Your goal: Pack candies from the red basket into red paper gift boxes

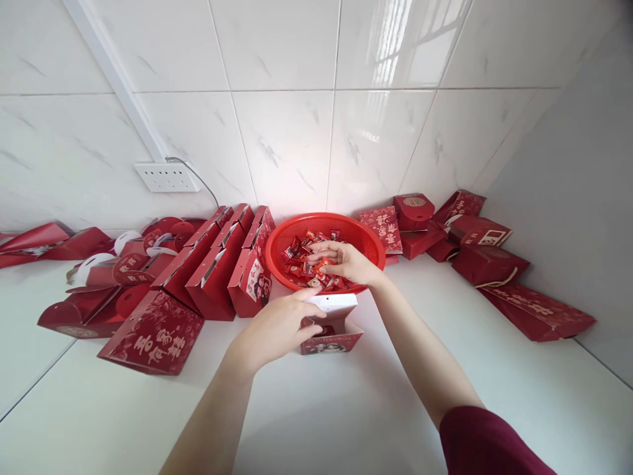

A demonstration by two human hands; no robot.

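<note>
A red plastic basket (374, 245) holds a heap of wrapped candies (295, 269). My right hand (346, 260) reaches into it from the right, fingers and thumb curled around a red-orange wrapped candy (325, 262). In front of the basket stands a small red candy box (341, 344) with its top open and its white-lined flap raised. My left hand (277, 330) grips that box at its left edge, the thumb toward the front and fingers near the flap. A little dark red content shows inside the box, partly hidden by my fingers.
Left of the basket, several red boxes (212, 280) stand in a row, and one box (151, 336) lies in front. Further left are handled boxes (82, 313). More red boxes (489, 264) are piled at right. A tiled wall (281, 145) with a power strip (167, 177) rises behind.
</note>
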